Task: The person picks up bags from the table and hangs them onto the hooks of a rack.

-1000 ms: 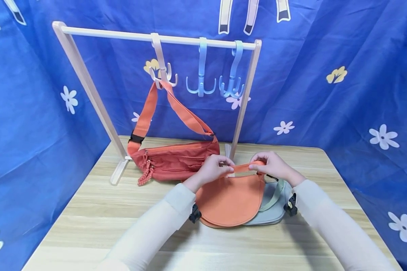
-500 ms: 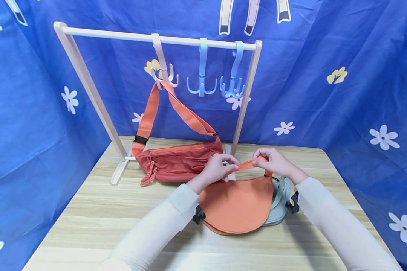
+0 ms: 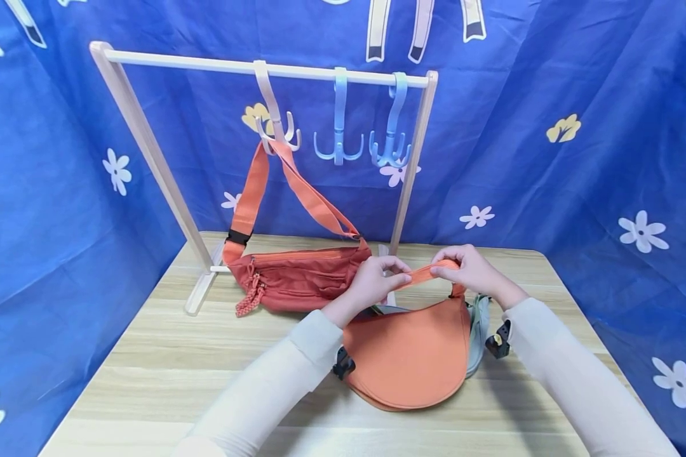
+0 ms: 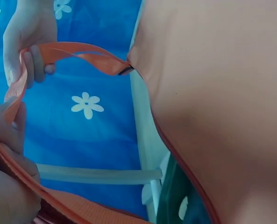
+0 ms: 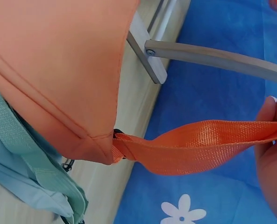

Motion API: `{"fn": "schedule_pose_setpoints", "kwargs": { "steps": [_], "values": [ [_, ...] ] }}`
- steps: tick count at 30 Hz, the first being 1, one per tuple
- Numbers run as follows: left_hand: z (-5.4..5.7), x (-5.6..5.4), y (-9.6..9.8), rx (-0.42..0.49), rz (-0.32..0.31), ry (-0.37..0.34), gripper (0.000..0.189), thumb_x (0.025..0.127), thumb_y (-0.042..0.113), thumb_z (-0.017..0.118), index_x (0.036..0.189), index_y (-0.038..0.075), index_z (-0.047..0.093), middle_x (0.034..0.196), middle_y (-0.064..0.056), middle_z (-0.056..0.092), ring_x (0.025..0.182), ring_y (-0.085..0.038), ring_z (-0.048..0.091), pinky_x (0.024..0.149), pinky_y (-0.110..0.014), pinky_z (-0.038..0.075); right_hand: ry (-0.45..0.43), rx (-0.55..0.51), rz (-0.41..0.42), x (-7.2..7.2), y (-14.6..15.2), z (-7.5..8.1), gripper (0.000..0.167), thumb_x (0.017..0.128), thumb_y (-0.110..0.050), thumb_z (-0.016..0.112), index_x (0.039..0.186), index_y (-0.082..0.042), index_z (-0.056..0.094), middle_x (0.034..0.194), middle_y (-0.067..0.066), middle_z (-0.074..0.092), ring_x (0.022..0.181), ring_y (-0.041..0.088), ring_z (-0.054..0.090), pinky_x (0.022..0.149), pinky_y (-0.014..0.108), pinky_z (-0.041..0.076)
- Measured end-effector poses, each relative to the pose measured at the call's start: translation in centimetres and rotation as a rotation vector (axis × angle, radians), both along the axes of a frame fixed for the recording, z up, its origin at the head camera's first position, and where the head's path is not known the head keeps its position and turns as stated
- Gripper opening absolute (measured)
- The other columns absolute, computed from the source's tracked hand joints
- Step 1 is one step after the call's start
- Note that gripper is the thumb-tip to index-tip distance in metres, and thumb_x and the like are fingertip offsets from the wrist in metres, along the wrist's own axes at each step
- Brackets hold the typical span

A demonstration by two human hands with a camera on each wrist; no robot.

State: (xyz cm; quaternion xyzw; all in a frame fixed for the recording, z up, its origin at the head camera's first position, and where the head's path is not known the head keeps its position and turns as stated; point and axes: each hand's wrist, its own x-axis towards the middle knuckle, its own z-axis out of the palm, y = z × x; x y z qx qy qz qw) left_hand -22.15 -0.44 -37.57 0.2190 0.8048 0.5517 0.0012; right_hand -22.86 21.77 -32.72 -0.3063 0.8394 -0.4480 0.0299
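An orange half-moon bag (image 3: 408, 355) hangs low over the table in the head view, its strap (image 3: 422, 275) lifted between both hands. My left hand (image 3: 374, 282) pinches the strap near its middle, thumb and fingers curled on it. Farther right, my right hand (image 3: 470, 271) grips the same strap; the right wrist view shows the strap (image 5: 194, 147) running from the bag's corner to that hand. Partly hidden behind the orange bag is a pale blue-green bag (image 3: 477, 330) with a green strap (image 5: 33, 154).
A wooden rack (image 3: 177, 61) stands at the back, bearing a white hook (image 3: 271, 105) and two blue hooks (image 3: 339, 117) (image 3: 391, 124). A red waist bag (image 3: 303, 279) hangs by its orange strap from the white hook, beside my left hand.
Both hands have moved a little to the right, bringing the orange bag rightward and toward the front. It now covers more of the pale bag. The red bag shifted slightly right.
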Motion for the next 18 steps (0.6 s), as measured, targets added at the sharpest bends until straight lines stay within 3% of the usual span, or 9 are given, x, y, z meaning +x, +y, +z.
{"fn": "schedule_pose_setpoints", "kwargs": {
  "steps": [6,18],
  "values": [
    [1.0,0.4,0.6,0.026,0.000,-0.026,0.010,0.085,0.010,0.072,0.095,0.007,0.071,0.078,-0.001,0.064,0.034,-0.016,0.048,0.039,-0.030,0.047,0.006,-0.011,-0.003,0.2,0.3,0.9,0.004,0.084,0.002,0.066,0.085,0.006,0.067,0.063,0.003,0.057,0.052,0.005,0.043,0.048,0.021,0.036],
    [3.5,1.2,1.6,0.075,-0.001,-0.055,0.009,0.086,0.009,0.071,0.095,0.006,0.070,0.080,-0.002,0.064,0.040,-0.020,0.054,0.044,-0.029,0.048,0.066,-0.007,-0.002,0.6,0.5,3.0,0.007,0.080,0.007,0.059,0.076,0.001,0.061,0.056,-0.007,0.043,0.050,0.004,0.037,0.044,0.021,0.031]
  ]
}}
